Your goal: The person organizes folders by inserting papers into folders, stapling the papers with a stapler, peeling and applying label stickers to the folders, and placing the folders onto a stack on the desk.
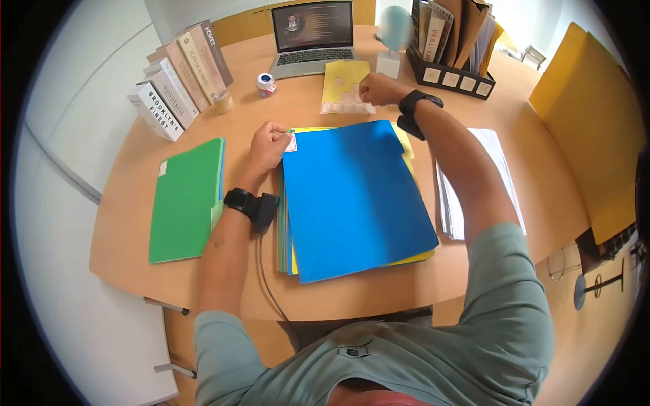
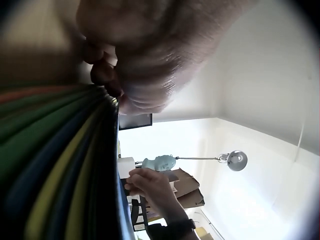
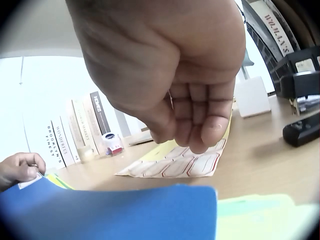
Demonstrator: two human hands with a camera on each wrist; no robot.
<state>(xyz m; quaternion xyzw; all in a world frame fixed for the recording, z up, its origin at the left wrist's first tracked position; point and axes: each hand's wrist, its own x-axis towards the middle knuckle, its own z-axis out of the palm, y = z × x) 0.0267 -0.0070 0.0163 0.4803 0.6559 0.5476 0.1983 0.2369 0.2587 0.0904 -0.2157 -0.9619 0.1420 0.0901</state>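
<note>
A blue folder point(image 1: 359, 203) lies on top of a stack of coloured folders. At its upper left corner my left hand point(image 1: 267, 145) pinches the edge beside a small white label point(image 1: 292, 143); the left wrist view shows the bent fingers at the stack's edge. Beyond the stack lies a yellow sheet point(image 1: 336, 82) with red-bordered white labels point(image 3: 185, 162). My right hand point(image 1: 382, 90) is at that sheet's right side, fingers bent downward and thumb close to them point(image 3: 170, 75). Whether something is between those fingertips cannot be made out.
Green folders point(image 1: 186, 203) lie left, white papers point(image 1: 484, 183) right. Behind are standing books point(image 1: 179, 78), a tape roll point(image 1: 222, 103), a small white-and-blue item point(image 1: 266, 84), a laptop point(image 1: 313, 34), a pale blue head figure point(image 1: 395, 28) and a black file holder point(image 1: 450, 76).
</note>
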